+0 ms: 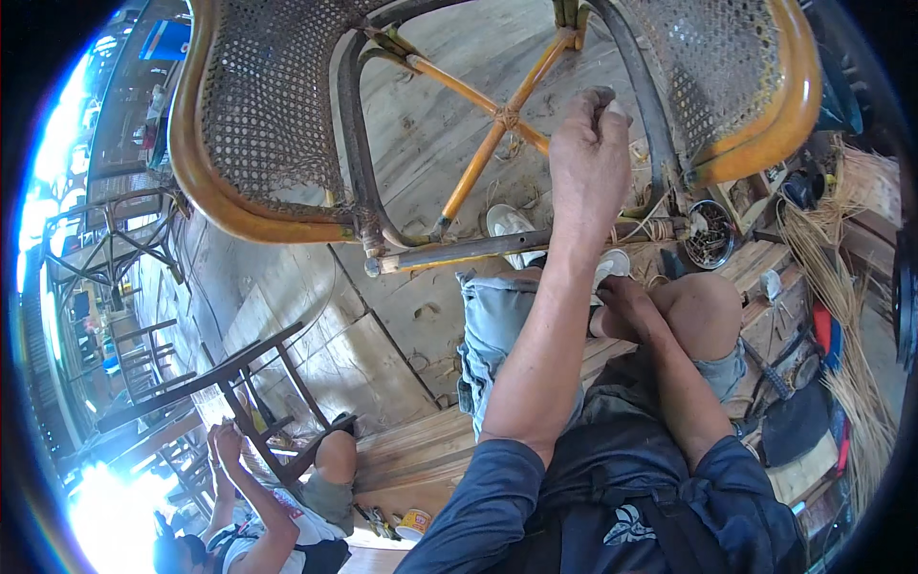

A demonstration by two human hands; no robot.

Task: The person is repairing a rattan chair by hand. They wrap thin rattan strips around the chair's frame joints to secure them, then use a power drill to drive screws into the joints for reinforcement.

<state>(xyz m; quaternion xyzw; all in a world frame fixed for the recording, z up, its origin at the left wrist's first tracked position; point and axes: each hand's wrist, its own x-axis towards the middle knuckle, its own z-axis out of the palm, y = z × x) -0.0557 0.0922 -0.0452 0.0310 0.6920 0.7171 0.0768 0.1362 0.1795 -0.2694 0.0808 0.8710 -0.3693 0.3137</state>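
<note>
Where one rattan chair frame with two cane panels is positioned ahead, the left hand holds thumb against curled fingers over its opening; the right hand, near two shoes, has an indeterminable grip.

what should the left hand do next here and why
Perhaps lower the left hand to the near bar of the cane chair and steady it. That hand appears raised over the gap inside the dark frame, and the right hand is down by the right knee, so neither seems to brace the chair.
</note>
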